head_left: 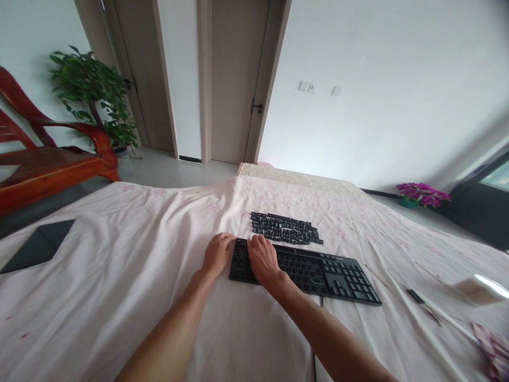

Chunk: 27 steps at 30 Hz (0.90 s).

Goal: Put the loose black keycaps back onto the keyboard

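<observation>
A black computer keyboard (302,270) lies on the cloth in front of me. Its right part carries keycaps, while bare key sockets show across the left and middle. My left hand (218,254) grips the keyboard's left end, fingertips at its far left corner. Over the left part of the board, my right hand (263,260) is closed, fingers curled down near the far edge; whatever is under its fingertips is hidden. Just beyond the board lie several loose black keycaps (284,228), grouped in rows.
A pale pink floral cloth (167,297) covers the surface. On the left lies a dark tablet (37,246). To the right are a black-ended brush (415,296), thin sticks and a blurred whitish box (483,289). The keyboard's cable (315,361) runs toward me.
</observation>
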Available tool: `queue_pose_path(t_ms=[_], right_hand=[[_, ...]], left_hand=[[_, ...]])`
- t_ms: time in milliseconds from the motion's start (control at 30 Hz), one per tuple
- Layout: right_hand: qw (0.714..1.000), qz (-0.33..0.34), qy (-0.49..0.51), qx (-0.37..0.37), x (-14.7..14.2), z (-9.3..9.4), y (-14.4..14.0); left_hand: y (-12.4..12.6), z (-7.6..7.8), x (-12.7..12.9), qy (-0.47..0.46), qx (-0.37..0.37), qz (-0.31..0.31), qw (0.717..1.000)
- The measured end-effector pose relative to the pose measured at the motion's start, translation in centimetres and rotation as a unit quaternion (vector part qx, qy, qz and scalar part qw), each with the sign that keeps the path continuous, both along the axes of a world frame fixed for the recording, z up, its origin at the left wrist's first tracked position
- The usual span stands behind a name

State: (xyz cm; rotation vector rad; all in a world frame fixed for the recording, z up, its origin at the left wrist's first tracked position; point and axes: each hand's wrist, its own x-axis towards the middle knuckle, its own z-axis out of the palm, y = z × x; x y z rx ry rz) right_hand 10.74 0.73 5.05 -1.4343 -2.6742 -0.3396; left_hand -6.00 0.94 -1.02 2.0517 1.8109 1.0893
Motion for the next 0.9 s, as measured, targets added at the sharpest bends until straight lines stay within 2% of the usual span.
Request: queue_pose_path(t_ms=[233, 400, 667, 767, 900], right_hand=[[0.999, -0.007, 0.031, -0.001, 0.7, 0.0, -0.6], [0.993, -0.023, 0.106, -0.047, 1.8, -0.1, 0.9], [0.967, -0.053, 0.226, -0.106, 2.1, -0.9, 3.0], [0.965, -0.064, 0.225, -0.12, 2.2, -0.9, 3.3], [0.978, -0.051, 0.176, -0.098, 1.8, -0.2, 3.3]], left_hand=[[0.0, -0.2, 0.1, 0.006, 0.001, -0.001, 1.0], [0.0, -0.2, 0.1, 0.003, 0.008, -0.001, 1.0], [0.2, -0.4, -0.1, -0.004, 0.008, -0.003, 1.0], [0.2, -0.4, -0.1, -0.006, 0.006, -0.002, 1.0], [0.2, -0.3, -0.2, -0.006, 0.004, -0.003, 1.0]])
